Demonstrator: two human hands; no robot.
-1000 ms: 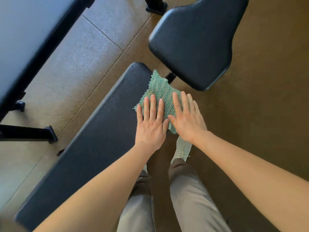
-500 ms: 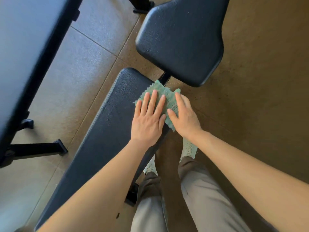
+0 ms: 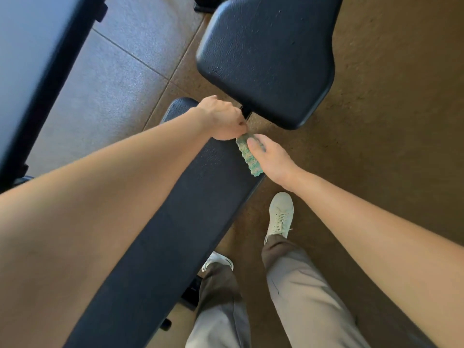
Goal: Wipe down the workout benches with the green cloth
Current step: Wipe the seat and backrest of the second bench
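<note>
Starting at the left edge, you have a second black padded bench (image 3: 30, 71) running along the frame, standing well apart from the one in front of you across the speckled brown rubber floor tiles (image 3: 120, 81). Moving right, your left forearm crosses the long black textured vinyl bench pad (image 3: 175, 222), and your left hand (image 3: 221, 119) sits at that pad's far end, curled into a closed fist on the near end of the green cloth. That green cloth (image 3: 248, 154), a nubby, woven-looking rag, is now bunched into a narrow crumpled strip lying along the right edge of the long pad, just below the gap to the wide black seat pad (image 3: 271, 59). Your right hand (image 3: 271, 159) comes in from the right and pinches the strip, thumb on top and the other fingers hidden beneath or behind it, so the cloth is held between both hands. Lower down, your two white lace-up sneakers (image 3: 280, 214) and grey-brown trousers (image 3: 301, 297) stand on the floor just beside the bench.
</note>
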